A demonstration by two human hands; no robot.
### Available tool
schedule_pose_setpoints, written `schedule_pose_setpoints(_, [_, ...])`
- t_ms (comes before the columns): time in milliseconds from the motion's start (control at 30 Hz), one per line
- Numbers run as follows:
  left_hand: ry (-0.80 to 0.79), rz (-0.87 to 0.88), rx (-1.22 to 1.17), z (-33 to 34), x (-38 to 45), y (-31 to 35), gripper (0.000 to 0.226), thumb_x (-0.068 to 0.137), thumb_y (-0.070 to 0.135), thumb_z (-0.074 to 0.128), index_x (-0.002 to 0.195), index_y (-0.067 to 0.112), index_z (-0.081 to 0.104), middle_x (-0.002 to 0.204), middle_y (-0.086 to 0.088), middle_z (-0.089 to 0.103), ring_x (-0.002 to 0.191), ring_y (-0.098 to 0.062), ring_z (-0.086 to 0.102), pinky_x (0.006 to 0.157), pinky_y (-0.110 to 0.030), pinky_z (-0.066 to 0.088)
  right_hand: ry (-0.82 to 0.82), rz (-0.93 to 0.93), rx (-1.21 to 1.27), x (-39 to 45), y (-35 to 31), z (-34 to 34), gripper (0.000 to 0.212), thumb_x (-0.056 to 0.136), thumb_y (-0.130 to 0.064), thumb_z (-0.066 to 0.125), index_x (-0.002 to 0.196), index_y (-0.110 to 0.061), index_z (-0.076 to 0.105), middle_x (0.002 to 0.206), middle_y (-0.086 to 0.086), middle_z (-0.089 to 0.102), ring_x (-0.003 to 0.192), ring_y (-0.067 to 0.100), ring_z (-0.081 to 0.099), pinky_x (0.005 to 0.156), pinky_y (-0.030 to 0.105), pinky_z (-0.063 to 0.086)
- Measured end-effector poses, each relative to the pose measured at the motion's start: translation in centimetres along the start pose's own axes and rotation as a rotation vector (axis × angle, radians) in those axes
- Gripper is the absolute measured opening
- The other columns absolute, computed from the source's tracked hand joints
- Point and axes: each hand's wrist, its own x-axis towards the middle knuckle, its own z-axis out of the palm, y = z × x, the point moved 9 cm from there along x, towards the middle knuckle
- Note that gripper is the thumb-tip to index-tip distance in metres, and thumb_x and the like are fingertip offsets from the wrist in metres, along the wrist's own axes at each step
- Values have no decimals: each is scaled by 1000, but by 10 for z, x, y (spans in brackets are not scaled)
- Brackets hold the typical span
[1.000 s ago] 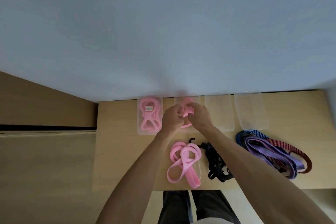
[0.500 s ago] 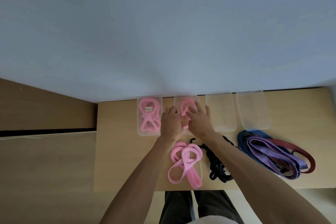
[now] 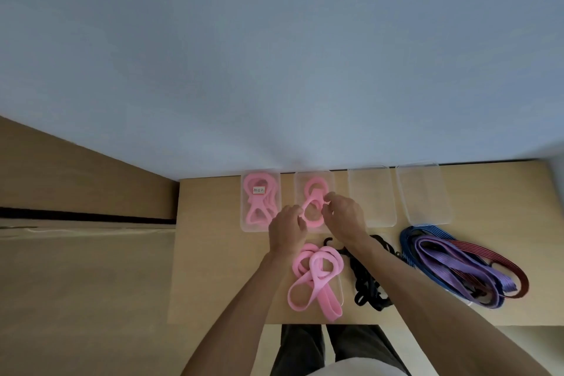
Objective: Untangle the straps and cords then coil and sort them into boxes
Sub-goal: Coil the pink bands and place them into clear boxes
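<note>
Four clear plastic boxes stand in a row at the table's far edge. The leftmost box (image 3: 246,223) holds a coiled pink strap with a small label. In the second box (image 3: 297,180) lies another pink strap (image 3: 314,189); my left hand (image 3: 287,230) and my right hand (image 3: 345,217) both pinch its near loops. The third box (image 3: 372,192) and fourth box (image 3: 422,192) hold nothing. A loose pink strap (image 3: 317,278) lies by the near edge, a black cord tangle (image 3: 366,284) to its right, and a purple, blue and red strap pile (image 3: 464,262) further right.
The wooden table (image 3: 213,253) stands against a pale blue wall. Its left part is bare wood. A brown floor shows to the left, and my legs in dark trousers below the near edge.
Both hands have drawn back a little toward me and apart, so more of the pink strap in the second box now shows between them.
</note>
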Motion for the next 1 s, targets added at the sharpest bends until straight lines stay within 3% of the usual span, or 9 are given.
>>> schedule_pose_setpoints(100, [-57, -40, -1, 4, -21, -11, 13, 89, 7, 52, 89, 11, 64, 83, -2, 65, 70, -15, 53, 60, -25, 37, -114, 54, -23, -15, 6, 11, 23, 97, -22, 52, 89, -6, 67, 68, 7, 64, 60, 24, 57, 50, 27, 35])
schedule_pose_setpoints(200, [-131, -97, 6, 6, -33, -23, 11, 87, 9, 50, 82, 9, 60, 77, -2, 61, 69, -18, 53, 57, -28, 32, -214, 140, -4, -31, 13, 25, 19, 91, -14, 48, 78, -7, 60, 72, 10, 65, 69, 30, 63, 51, 31, 40])
schedule_pose_setpoints(333, [-270, -142, -29, 24, -44, -38, 11, 83, 12, 50, 76, 6, 55, 74, -9, 61, 66, -23, 51, 57, -34, 36, -347, 228, -40, -55, 19, 46, 25, 97, -14, 45, 104, -4, 67, 103, 14, 69, 96, 31, 66, 74, 33, 50])
schedule_pose_setpoints(433, [-370, -146, -33, 43, -51, -47, 12, 85, 15, 51, 80, 9, 60, 87, -8, 69, 80, -25, 63, 58, -31, 39, -396, 301, -8, -73, 32, 64, 27, 99, -18, 47, 116, -6, 64, 113, 16, 66, 105, 34, 63, 90, 41, 53])
schedule_pose_setpoints(533, [-422, -127, -45, 55, -61, -47, 20, 87, 15, 50, 91, 11, 70, 91, -7, 72, 83, -24, 68, 62, -28, 46, -445, 339, -4, -91, 43, 81, 26, 93, -17, 55, 118, -10, 60, 108, 10, 66, 95, 26, 66, 83, 38, 58])
schedule_pose_setpoints(633, [-413, -113, -52, 60, -66, -51, 27, 93, 21, 48, 95, 13, 74, 91, -3, 73, 82, -22, 69, 68, -30, 53, -504, 325, -46, -106, 44, 96, 26, 92, -15, 59, 117, -10, 63, 106, 7, 68, 92, 21, 67, 69, 24, 53])
schedule_pose_setpoints(833, [-405, 95, 60, 56, -74, -22, 24, 92, 27, 51, 95, 24, 74, 84, 5, 67, 71, -15, 57, 49, -23, 33, -338, 413, -5, -113, 54, 95, 28, 91, -16, 57, 119, -16, 63, 106, 6, 68, 92, 23, 66, 77, 33, 57])
schedule_pose_setpoints(933, [-252, -70, 61, 45, -66, -39, 14, 89, 21, 56, 95, 15, 67, 93, 1, 61, 77, -20, 60, 56, -27, 42, -216, 430, -44, -111, 59, 86, 26, 93, -21, 56, 119, -17, 60, 109, 7, 58, 84, 23, 59, 65, 32, 48])
schedule_pose_setpoints(1000, [-245, -138, 77, 48, -66, -50, 14, 88, 20, 58, 99, 14, 65, 101, -3, 62, 82, -22, 62, 62, -30, 45, -204, 431, -85, -111, 63, 86, 25, 94, -20, 57, 118, -16, 59, 110, 8, 53, 79, 23, 54, 63, 30, 41])
